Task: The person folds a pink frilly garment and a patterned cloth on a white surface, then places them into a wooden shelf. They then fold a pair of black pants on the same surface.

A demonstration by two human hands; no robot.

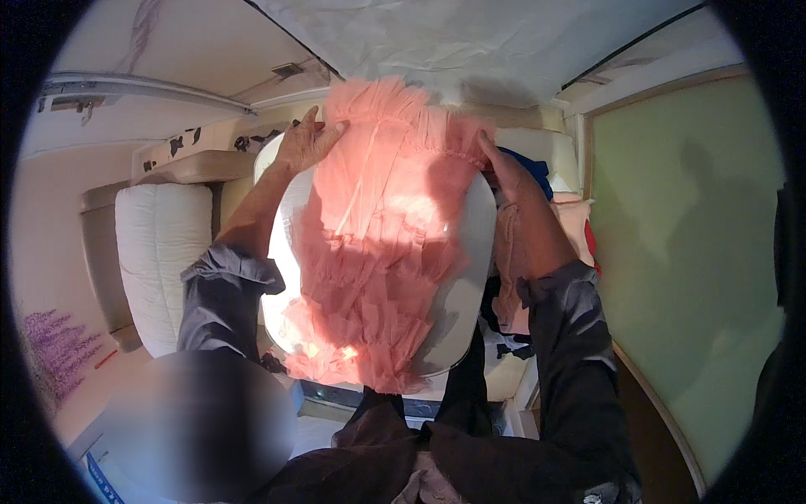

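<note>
A coral-pink ruffled tulle garment [378, 227], likely a dress, lies spread on a white board with rounded corners [470, 277]. Its far ruffle reaches past the board's far edge, and the near ruffles hang over the front. At the garment's upper left edge is my left hand [306, 144], fingers apart, with the thumb touching the tulle. My right hand [506, 172] rests against its upper right edge, fingers stretched along the fabric; some of them are hard to make out. A thin pale ribbon or strip runs down the garment's middle.
A white quilted cushion [164, 260] stands on the left beside a beige seat [197, 165]. Right of the board lie a peach-coloured cloth [510, 277] and a dark blue cloth [527, 168]. A pale green panel [688, 252] bounds the right side.
</note>
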